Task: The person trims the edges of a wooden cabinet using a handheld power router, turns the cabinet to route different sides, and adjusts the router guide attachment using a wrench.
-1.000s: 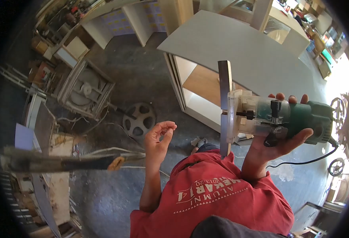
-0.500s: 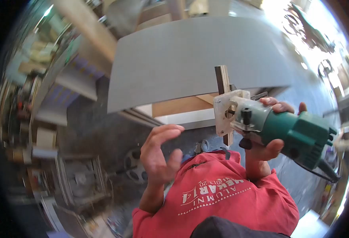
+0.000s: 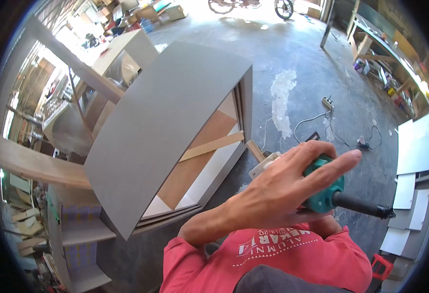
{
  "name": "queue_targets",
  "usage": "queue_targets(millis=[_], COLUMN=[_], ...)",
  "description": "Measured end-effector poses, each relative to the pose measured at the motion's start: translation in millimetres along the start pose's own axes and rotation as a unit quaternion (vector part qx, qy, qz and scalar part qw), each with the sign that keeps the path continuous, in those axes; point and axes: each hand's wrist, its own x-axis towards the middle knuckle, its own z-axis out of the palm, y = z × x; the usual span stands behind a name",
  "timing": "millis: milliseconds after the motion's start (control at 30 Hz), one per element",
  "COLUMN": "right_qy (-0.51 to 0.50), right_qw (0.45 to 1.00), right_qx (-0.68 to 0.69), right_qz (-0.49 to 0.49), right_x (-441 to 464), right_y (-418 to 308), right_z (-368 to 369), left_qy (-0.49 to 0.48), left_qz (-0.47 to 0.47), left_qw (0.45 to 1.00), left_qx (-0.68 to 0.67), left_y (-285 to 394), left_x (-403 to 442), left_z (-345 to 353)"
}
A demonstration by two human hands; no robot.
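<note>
My left hand (image 3: 290, 178) reaches across my body and lies over the green router (image 3: 331, 183), its fingers round the tool's body. Under the router is my right hand (image 3: 314, 216), mostly hidden behind the tool and my left hand; its fingers do not show, but its wrist comes right up to the tool. The router is tilted, with its black cord end (image 3: 363, 204) pointing right. Its pale base plate (image 3: 264, 166) shows beyond my left wrist, and a wooden strip (image 3: 256, 150) sticks out past it.
A large grey-topped cabinet (image 3: 170, 97) stands left of the tool, with an open front and a loose wooden strip (image 3: 212, 146) across it. A power strip (image 3: 327, 102) with cables lies on the floor. White panels (image 3: 416, 144) lean at the right. A wooden post (image 3: 43, 163) is at the left.
The view has swung to the right. My left hand, apart from the router before, has moved across onto it. The router has turned, its cord end now nearer the camera.
</note>
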Motion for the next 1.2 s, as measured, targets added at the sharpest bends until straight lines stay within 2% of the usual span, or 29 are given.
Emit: queue_targets(millis=[233,333,467,567,600,667,733,800,867,933,967,1067,1200], right_qy=[0.001,-0.044,-0.114,-0.161,-0.175,-0.195,-0.202,-0.200,-0.190,-0.147,-0.159,-0.193,-0.314], right_qw=[1.000,0.998,0.990,0.981,0.977,0.972,0.970,0.970,0.974,0.988,0.987,0.981,0.948], right_qx=[0.011,0.037,0.080,0.104,0.113,0.124,0.130,0.133,0.119,0.028,0.030,0.034,0.050], right_qz=[0.027,0.031,0.037,0.037,0.035,0.033,0.026,0.024,0.022,0.029,0.026,0.010,0.031], right_x=[4.2,37.5,98.0,146.6,161.4,191.0,213.1,226.0,232.3,234.3,246.2,274.1,332.6], right_y=[40.7,78.6,129.3,161.3,169.4,188.5,204.6,219.6,230.6,239.3,243.5,251.1,275.1], right_z=[-83.8,-126.1,-175.4,-198.8,-204.4,-211.2,-215.6,-218.9,-220.9,-223.2,-223.4,-224.6,-218.9], left_qy=[-0.092,-0.088,-0.035,-0.005,0.006,-0.016,0.037,0.024,0.036,0.009,0.044,0.081,0.135], left_qz=[0.019,-0.007,-0.049,-0.039,-0.041,-0.082,-0.073,-0.058,-0.081,-0.074,-0.035,-0.056,-0.052], left_qw=[0.995,0.995,0.998,0.999,0.999,0.982,0.988,0.987,0.985,0.982,0.986,0.983,0.980], left_qx=[0.042,0.046,0.012,-0.017,-0.007,-0.168,-0.134,-0.146,-0.147,-0.174,-0.155,-0.157,-0.140], left_y=[-53.8,-90.7,-139.6,-167.6,-178.9,-202.4,-225.1,-242.9,-254.5,-270.1,-276.5,-284.3,-296.1], left_x=[64.5,97.2,146.6,180.2,189.3,201.4,218.5,223.6,227.3,229.7,233.5,239.8,248.0], left_z=[41.8,57.1,63.4,50.9,41.3,17.1,9.5,-1.7,-12.5,-22.0,-22.7,-32.8,-56.4])
